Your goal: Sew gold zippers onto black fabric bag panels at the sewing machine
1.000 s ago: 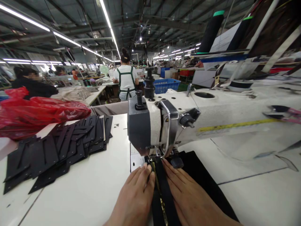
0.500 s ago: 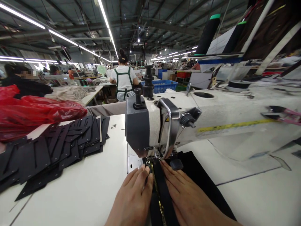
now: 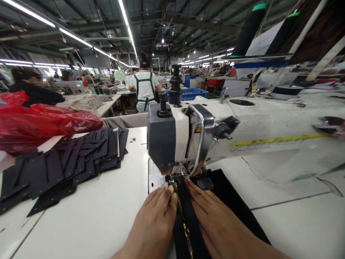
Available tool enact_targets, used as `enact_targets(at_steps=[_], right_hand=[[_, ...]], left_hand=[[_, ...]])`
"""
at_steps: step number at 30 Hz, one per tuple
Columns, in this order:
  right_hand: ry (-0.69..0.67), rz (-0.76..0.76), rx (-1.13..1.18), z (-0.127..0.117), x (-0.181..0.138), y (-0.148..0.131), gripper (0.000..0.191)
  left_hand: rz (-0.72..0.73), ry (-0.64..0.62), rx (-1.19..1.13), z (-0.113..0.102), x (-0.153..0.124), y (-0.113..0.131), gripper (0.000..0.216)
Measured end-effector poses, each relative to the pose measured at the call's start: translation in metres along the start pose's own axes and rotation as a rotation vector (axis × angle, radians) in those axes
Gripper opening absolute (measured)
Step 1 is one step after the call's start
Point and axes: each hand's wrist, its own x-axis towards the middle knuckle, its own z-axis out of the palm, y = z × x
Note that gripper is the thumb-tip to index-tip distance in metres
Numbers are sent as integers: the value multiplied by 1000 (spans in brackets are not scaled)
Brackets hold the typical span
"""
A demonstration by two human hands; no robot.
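Observation:
My left hand (image 3: 153, 226) lies flat on the white table, its fingertips against the left side of a black zipper strip (image 3: 188, 219) with gold teeth. On the strip's right side, my right hand (image 3: 218, 223) presses flat on black fabric (image 3: 231, 201). Both hands have stretched fingers pointing at the presser foot of the white and grey sewing machine (image 3: 183, 136). The strip runs between them and under the machine's head.
A spread pile of black cut pieces (image 3: 64, 162) lies at left on the table (image 3: 102, 212), a red plastic bag (image 3: 40, 122) behind it. A yellow tape measure (image 3: 280, 139) runs along the machine arm. Other people sit at benches farther back.
Both hands stay flat beside the zipper, edging slightly toward the presser foot. The camera view has shifted a little.

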Motion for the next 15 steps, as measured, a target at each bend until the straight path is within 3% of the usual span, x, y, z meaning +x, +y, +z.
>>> enact_targets(at_steps=[4, 15], right_hand=[[-20, 20, 11, -1, 1, -1, 56], [-16, 56, 76, 0, 4, -2, 52]], left_hand=[[32, -52, 16, -7, 5, -1, 33], [28, -7, 37, -5, 8, -5, 27]])
